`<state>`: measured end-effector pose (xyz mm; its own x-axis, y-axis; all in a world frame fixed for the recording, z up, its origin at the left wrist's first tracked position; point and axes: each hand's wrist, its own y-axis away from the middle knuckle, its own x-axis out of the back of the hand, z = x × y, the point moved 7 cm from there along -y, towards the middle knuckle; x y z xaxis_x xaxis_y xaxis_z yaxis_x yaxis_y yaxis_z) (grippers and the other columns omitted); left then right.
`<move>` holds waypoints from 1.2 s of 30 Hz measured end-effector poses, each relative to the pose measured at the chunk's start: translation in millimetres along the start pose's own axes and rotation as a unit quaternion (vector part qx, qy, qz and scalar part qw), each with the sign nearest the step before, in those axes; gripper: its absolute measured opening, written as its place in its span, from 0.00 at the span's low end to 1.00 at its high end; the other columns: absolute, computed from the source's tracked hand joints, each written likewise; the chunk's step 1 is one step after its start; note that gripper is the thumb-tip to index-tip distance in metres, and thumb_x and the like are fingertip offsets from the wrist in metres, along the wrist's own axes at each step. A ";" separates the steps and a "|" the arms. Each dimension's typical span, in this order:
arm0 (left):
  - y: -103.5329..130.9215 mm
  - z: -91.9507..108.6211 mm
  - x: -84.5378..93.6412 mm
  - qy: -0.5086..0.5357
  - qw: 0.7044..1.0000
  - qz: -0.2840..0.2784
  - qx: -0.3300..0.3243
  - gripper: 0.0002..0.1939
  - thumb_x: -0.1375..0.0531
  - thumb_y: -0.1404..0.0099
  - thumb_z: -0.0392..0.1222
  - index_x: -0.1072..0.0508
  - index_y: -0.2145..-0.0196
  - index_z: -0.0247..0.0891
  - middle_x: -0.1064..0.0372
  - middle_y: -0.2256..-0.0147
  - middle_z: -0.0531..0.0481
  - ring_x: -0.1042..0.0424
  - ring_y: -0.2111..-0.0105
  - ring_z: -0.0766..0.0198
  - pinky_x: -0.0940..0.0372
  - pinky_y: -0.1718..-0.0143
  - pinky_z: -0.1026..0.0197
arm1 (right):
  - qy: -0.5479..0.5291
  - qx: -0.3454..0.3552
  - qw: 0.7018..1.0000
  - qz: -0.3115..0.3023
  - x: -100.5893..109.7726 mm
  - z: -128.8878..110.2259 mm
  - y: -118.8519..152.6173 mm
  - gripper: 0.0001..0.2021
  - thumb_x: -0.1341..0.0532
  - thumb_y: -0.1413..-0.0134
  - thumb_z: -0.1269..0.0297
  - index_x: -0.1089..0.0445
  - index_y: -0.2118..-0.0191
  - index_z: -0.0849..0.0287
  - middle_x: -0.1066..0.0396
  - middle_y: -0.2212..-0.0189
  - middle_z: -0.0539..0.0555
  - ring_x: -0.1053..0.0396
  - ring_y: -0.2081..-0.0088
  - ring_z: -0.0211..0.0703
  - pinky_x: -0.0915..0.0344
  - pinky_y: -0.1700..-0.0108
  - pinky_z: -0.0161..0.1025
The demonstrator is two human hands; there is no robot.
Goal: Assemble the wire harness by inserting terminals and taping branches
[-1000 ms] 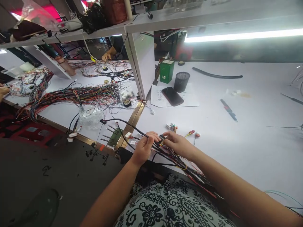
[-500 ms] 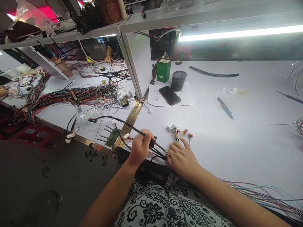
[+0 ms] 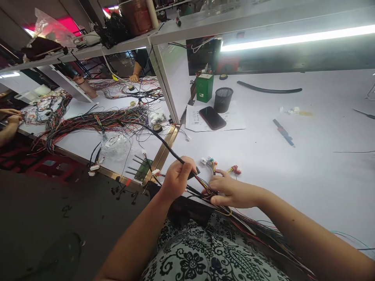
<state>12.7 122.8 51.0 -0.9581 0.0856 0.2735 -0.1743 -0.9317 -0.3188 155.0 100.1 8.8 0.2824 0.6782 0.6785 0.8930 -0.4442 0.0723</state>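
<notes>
My left hand [image 3: 177, 180] is closed around a black-sleeved cable [image 3: 164, 142] that runs up and left over the neighbouring table. Thin coloured wires [image 3: 202, 184] come out of the sleeve beside my left fist and pass to my right hand [image 3: 234, 192]. My right thumb and fingers close on these wires near the table's front edge, with the index finger stretched forward. Just beyond the right fingers lie small white and teal connectors [image 3: 210, 160] and red connectors [image 3: 235, 169] on wire ends. Loose wires [image 3: 249, 224] trail right along the edge under my right forearm.
Left of my hands is a green board with metal pins [image 3: 143, 170]. Further back are a phone [image 3: 212, 118], a mesh cup [image 3: 223, 100] and a green box [image 3: 204, 88]. A blue cutter [image 3: 284, 133] lies right. Big wire bundles [image 3: 96, 121] and other people's hands [image 3: 11, 117] are left.
The black cable's far end has swung up and away across the left table. My right hand has turned sideways, thumb apart, and more loose wires now show along the front edge.
</notes>
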 end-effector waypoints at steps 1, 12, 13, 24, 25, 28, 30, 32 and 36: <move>-1.7 -1.1 2.4 0.012 1.000 0.012 0.006 0.19 0.53 0.29 0.47 0.32 0.73 0.38 0.32 0.71 0.47 0.31 0.67 0.61 0.34 0.60 0.55 | -0.027 0.013 1.000 -0.003 2.1 -0.2 2.7 0.15 0.50 0.33 0.56 0.30 0.52 0.52 0.27 0.63 0.51 0.33 0.56 0.42 0.56 0.39 0.51; -2.6 8.2 -7.2 -0.052 0.998 -0.032 0.004 0.18 0.52 0.29 0.48 0.30 0.72 0.37 0.30 0.70 0.46 0.30 0.66 0.61 0.34 0.60 0.56 | 0.010 -0.074 0.997 -0.002 -3.9 14.5 0.9 0.06 0.40 0.42 0.62 0.27 0.68 0.53 0.28 0.70 0.47 0.31 0.65 0.41 0.53 0.40 0.54; -2.7 10.6 -9.6 -0.068 0.997 -0.048 -0.001 0.18 0.51 0.29 0.46 0.30 0.72 0.37 0.30 0.70 0.47 0.30 0.66 0.61 0.35 0.60 0.57 | 0.026 -0.077 0.997 -0.004 -4.8 14.8 1.2 0.07 0.40 0.41 0.63 0.27 0.69 0.53 0.28 0.71 0.47 0.30 0.66 0.41 0.53 0.40 0.55; -4.9 4.6 -6.0 -0.149 0.988 0.004 0.031 0.18 0.51 0.29 0.46 0.29 0.72 0.37 0.30 0.72 0.50 0.31 0.68 0.63 0.37 0.62 0.61 | 0.230 -0.197 0.937 0.174 -16.4 8.0 -4.3 0.17 0.53 0.35 0.66 0.27 0.63 0.60 0.28 0.79 0.53 0.30 0.73 0.43 0.52 0.41 0.56; -3.8 1.4 -2.8 -0.150 0.987 0.019 0.047 0.19 0.51 0.29 0.47 0.29 0.72 0.37 0.30 0.72 0.50 0.31 0.68 0.63 0.37 0.62 0.61 | 0.224 -0.191 0.940 0.175 -21.7 7.6 -4.2 0.16 0.53 0.36 0.69 0.29 0.56 0.62 0.27 0.77 0.53 0.29 0.71 0.44 0.51 0.41 0.56; 0.4 -9.6 0.5 -0.138 0.986 0.027 0.092 0.20 0.51 0.30 0.48 0.28 0.72 0.37 0.29 0.72 0.49 0.30 0.68 0.63 0.37 0.62 0.61 | 0.191 -0.147 0.955 0.173 -33.4 9.2 1.0 0.20 0.53 0.37 0.72 0.38 0.42 0.62 0.25 0.67 0.56 0.28 0.61 0.46 0.52 0.40 0.58; 3.2 -17.0 -2.1 -0.122 0.985 0.009 0.117 0.20 0.50 0.30 0.49 0.27 0.72 0.36 0.29 0.71 0.49 0.30 0.68 0.63 0.37 0.62 0.62 | 0.181 -0.127 0.959 0.180 -33.3 11.8 5.6 0.22 0.52 0.39 0.75 0.42 0.40 0.62 0.25 0.63 0.58 0.29 0.57 0.47 0.55 0.39 0.61; 5.8 -23.9 -3.4 -0.110 0.983 0.003 0.146 0.20 0.50 0.30 0.51 0.27 0.71 0.36 0.28 0.71 0.49 0.30 0.68 0.63 0.36 0.63 0.62 | 0.174 -0.124 0.952 0.218 -24.2 12.0 7.6 0.23 0.50 0.41 0.75 0.44 0.39 0.62 0.26 0.62 0.58 0.29 0.58 0.48 0.54 0.40 0.64; 9.6 -32.9 -0.4 -0.081 0.976 0.028 0.200 0.21 0.49 0.32 0.55 0.25 0.68 0.36 0.26 0.67 0.47 0.28 0.66 0.62 0.36 0.62 0.62 | 0.107 -0.066 0.931 0.342 -0.4 -5.2 -3.1 0.23 0.46 0.43 0.75 0.42 0.42 0.55 0.34 0.52 0.61 0.31 0.64 0.43 0.32 0.56 0.49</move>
<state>3.9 125.5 18.0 -0.9092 0.0041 0.4162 0.0108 -0.9994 0.0333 150.3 98.2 12.2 0.6811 0.0841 0.7273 0.4749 -0.8068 -0.3514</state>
